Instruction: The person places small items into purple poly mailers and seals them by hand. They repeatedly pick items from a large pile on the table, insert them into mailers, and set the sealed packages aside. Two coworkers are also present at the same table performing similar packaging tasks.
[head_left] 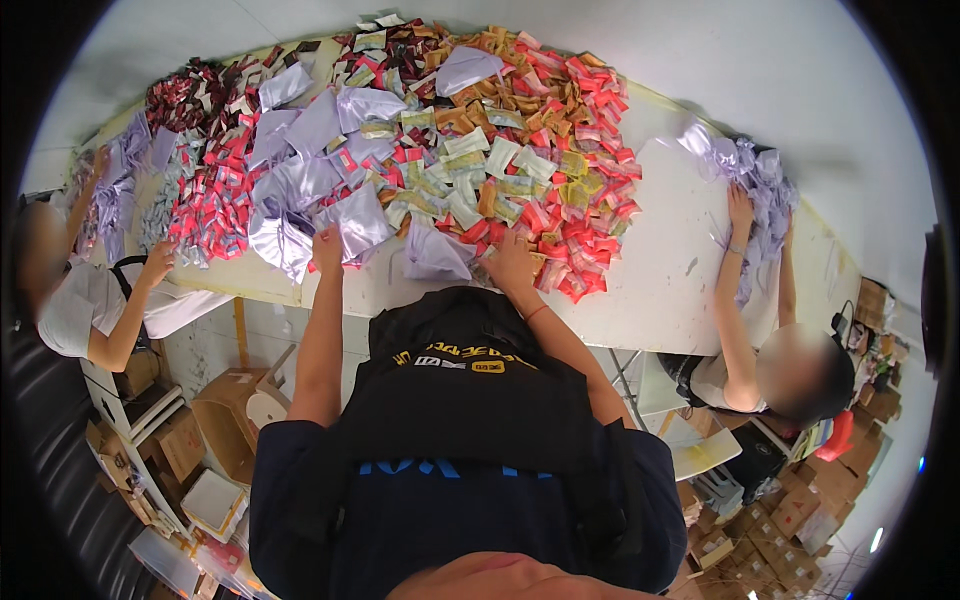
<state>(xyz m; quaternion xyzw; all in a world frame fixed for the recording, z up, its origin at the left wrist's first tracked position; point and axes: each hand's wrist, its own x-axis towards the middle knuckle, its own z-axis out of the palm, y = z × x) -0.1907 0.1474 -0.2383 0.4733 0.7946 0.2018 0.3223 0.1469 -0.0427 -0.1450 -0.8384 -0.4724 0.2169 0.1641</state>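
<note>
My left hand has its fingers closed at the near edge of a shiny lilac satin pouch. Beside it, a second lilac pouch lies at the table's near edge, between my two hands. My right hand reaches into the front of a heap of small sachets, thumb and fingers apart, touching the packets. Around it are red sachets, orange-brown ones and pale green-white ones. Its fingertips are partly lost among the packets.
More lilac pouches lie over the heap on the white table. At left, a co-worker's hand is by red and grey-blue sachets. At right, another co-worker's hands handle a lilac pouch pile. Cardboard boxes stand below.
</note>
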